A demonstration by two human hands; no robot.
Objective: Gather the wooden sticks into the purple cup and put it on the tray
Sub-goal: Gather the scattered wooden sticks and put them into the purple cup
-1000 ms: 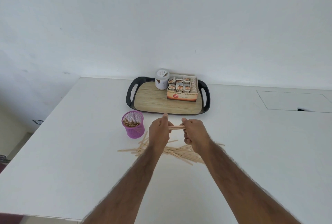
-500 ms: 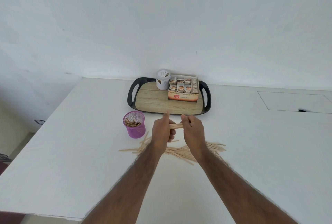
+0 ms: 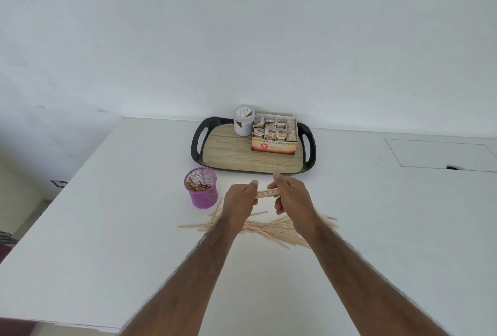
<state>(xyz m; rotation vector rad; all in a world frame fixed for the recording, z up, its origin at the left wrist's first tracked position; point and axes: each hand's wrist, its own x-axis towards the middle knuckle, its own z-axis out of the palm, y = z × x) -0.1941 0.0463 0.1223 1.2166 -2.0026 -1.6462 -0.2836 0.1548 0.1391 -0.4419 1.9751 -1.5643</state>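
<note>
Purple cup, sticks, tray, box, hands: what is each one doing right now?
purple cup: upright on table, some sticks inside
bundle of sticks: held between both hands
loose sticks: scattered on table
tray: holds jar and box
tea box: open
left hand: gripping bundle
right hand: gripping bundle

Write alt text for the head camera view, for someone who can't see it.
Left hand and right hand hold a small bundle of thin wooden sticks above a scattered pile of sticks on a white table. A purple mesh cup stands left; a black-rimmed wood-look tray lies behind.
</note>
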